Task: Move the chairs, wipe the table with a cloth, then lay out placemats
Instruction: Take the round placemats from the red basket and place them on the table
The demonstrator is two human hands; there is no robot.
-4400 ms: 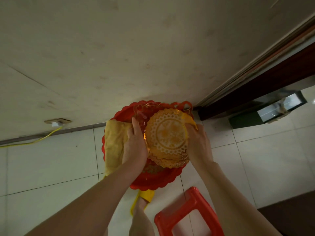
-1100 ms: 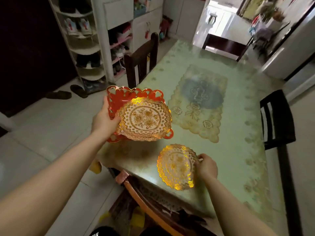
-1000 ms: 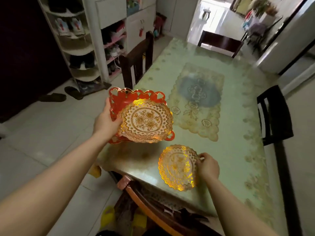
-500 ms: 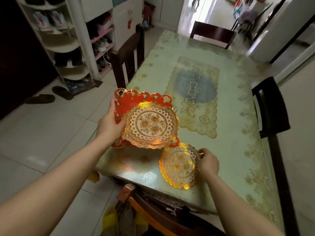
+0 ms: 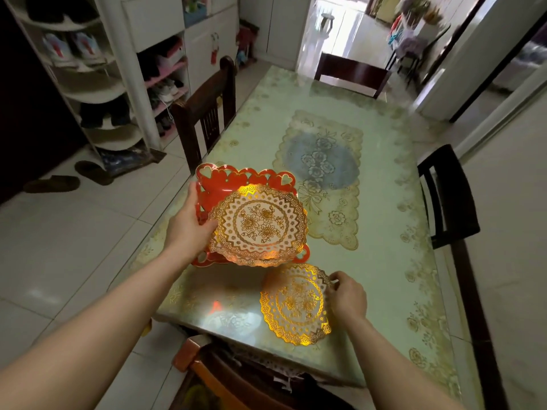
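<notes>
I get just one view, a wide-angle camera worn on the head, close at the near short end of the table (image 5: 381, 261), facing forward and down its length toward the frame's upper centre.

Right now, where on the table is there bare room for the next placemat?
Bare: the right strip between the floral centre panel and the black chair; the far end before the far chair. Crowded: the near end, where the right hand pinches a laid gold placemat and the left hand holds the red tray of placemats.
</notes>
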